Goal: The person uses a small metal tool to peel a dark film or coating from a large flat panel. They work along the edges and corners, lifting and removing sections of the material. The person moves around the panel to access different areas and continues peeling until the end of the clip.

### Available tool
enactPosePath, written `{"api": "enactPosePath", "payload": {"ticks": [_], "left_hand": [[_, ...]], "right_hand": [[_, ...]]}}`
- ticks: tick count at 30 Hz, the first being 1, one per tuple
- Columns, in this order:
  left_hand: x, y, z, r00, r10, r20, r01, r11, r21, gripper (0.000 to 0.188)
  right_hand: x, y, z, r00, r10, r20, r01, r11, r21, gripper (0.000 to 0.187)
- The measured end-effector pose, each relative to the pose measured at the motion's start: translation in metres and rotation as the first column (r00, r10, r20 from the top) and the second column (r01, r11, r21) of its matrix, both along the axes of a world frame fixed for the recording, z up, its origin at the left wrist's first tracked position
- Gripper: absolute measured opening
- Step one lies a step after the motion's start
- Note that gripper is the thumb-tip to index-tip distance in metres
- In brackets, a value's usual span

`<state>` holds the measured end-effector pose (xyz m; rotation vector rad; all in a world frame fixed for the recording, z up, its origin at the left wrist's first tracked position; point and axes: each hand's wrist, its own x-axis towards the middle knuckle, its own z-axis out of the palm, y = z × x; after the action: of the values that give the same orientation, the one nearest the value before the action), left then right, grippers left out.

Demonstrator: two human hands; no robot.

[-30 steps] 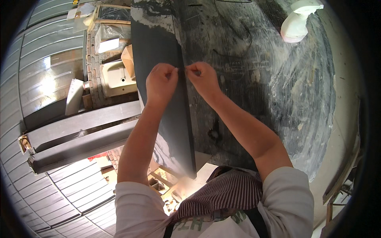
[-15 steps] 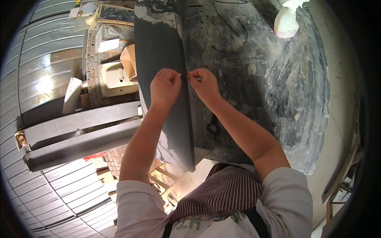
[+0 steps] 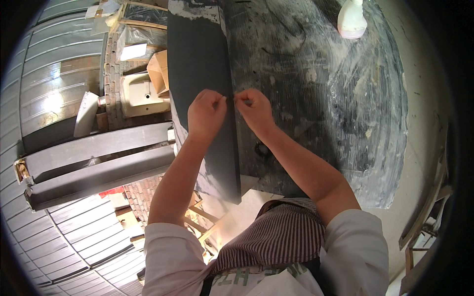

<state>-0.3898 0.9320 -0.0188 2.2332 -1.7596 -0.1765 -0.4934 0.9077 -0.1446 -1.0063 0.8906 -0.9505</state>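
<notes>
At far left, grey metal beams [image 3: 94, 167] and a pale ceramic sink [image 3: 140, 96] lie beside the surface [image 3: 316, 98], which is wrapped in clear film. A long dark grey tile [image 3: 200, 89] lies along the surface's left edge, its near end overhanging. The left hand [image 3: 206, 114] rests on the tile, grip pinched together at its right edge; the right hand [image 3: 254, 109] meets it there, fingers closed on something too small to tell. The tile looks stiff, heavy and brittle — best taken by both long edges. A white spray bottle [image 3: 351, 19] stands far right.
</notes>
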Motion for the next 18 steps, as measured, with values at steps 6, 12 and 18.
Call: {"api": "enactPosePath", "payload": {"ticks": [6, 12, 18], "left_hand": [[-0.006, 0.019, -0.001, 1.0, -0.024, -0.002, 0.024, 0.999, -0.021, 0.007], [-0.015, 0.039, 0.003, 1.0, -0.024, 0.012, 0.024, 1.0, -0.007, 0.006], [-0.021, 0.062, 0.004, 0.999, -0.035, 0.023, 0.035, 0.999, 0.013, 0.008]], "right_hand": [[-0.004, 0.019, -0.006, 1.0, 0.005, 0.025, -0.005, 1.0, -0.024, 0.01], [-0.009, 0.04, -0.01, 0.998, 0.012, 0.058, -0.012, 1.0, -0.002, 0.009], [-0.017, 0.063, -0.011, 0.998, 0.013, 0.057, -0.013, 1.0, 0.0, 0.012]]}}
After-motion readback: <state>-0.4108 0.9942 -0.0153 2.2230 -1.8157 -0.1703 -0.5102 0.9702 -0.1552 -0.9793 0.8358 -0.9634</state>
